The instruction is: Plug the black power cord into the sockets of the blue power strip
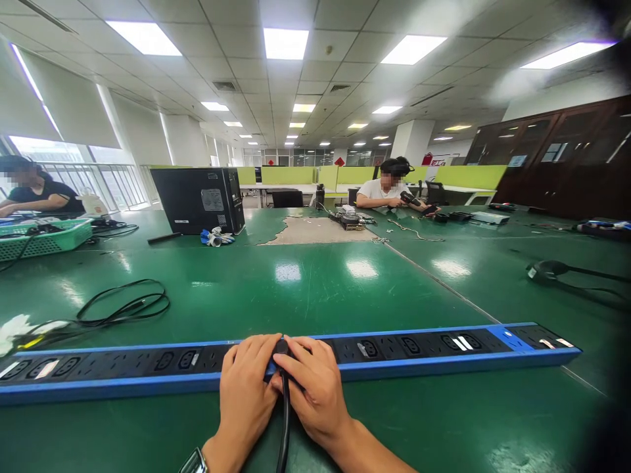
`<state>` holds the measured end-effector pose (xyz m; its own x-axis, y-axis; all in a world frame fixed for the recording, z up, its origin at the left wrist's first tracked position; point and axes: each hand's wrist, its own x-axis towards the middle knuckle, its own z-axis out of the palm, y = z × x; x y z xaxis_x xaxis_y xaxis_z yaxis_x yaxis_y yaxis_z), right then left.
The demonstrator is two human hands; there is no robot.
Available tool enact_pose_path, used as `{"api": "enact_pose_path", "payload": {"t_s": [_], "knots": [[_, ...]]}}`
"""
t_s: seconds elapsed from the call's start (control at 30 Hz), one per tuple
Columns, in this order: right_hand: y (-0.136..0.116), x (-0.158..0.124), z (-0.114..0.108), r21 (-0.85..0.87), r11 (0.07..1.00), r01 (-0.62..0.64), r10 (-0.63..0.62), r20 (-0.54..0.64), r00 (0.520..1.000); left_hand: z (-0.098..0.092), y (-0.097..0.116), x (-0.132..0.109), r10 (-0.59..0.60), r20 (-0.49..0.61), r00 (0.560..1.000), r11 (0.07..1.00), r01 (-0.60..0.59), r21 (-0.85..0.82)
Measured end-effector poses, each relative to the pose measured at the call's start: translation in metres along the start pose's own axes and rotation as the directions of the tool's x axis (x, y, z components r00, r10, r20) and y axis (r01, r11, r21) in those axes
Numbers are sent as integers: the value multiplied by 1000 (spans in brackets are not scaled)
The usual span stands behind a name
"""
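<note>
Head view, left hand [250, 381], right hand [318, 387], pinching plug [281, 346]

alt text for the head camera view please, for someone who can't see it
A person's bare left hand and right hand meet around a rounded black plug with a thick black cable, over a long blue-and-black power strip on a glossy green table. Beyond are a boxy black computer tower and two other people.

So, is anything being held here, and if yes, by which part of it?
Yes: a black plug, by its body at the end of its cord, between the left hand and the right hand.
</note>
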<state>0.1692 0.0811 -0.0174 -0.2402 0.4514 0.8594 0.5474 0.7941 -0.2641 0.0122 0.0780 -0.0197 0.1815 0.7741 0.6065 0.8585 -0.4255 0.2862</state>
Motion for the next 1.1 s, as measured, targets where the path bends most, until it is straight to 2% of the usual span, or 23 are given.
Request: {"api": "enact_pose_path", "payload": {"t_s": [0.1, 0.23, 0.33, 0.4, 0.47, 0.57, 0.6, 0.67, 0.8, 0.93, 1.1], "knots": [[-1, 1, -2, -1, 1000, 24, -24, 11, 1000, 1, -1, -1, -9, -50, 999, 999, 7, -42], [-4, 3, -5, -2, 994, 110, -110, 33, 993, 0, 3, -3, 2, -174, 985, 987, -29, -156], [1, 4, -7, -80, 991, 108, -107, 17, 994, -7, -1, -1, -6, -247, 969, 990, -30, -141], [7, 3, -8, -132, 989, 61, -61, 2, 998, -18, -11, 1, -62, -289, 955, 995, 37, -91], [12, 2, -9, -161, 987, 10, -11, -4, 1000, -35, -27, 2, -163, -325, 932, 987, 152, -60], [15, 2, -10, -166, 986, -30, 33, 20, 999, -61, -58, -1, -354, -404, 844, 930, 362, -59], [15, 2, -10, -163, 986, -36, 41, 30, 999, -68, -69, -4, -392, -399, 829, 913, 402, -61], [14, 2, -9, -156, 987, -43, 51, 47, 998, -76, -86, -9, -418, -339, 843, 902, 430, -43], [12, 2, -8, -153, 986, -61, 72, 65, 995, -75, -103, -15, -347, -171, 922, 937, 346, -36], [11, 3, -8, -138, 987, -76, 86, 73, 994, -71, -102, -13, -278, -104, 955, 960, 275, -42], [10, 3, -8, -93, 990, -102, 108, 60, 992, -66, -90, -12, -142, -117, 983, 990, 139, -39]]}}
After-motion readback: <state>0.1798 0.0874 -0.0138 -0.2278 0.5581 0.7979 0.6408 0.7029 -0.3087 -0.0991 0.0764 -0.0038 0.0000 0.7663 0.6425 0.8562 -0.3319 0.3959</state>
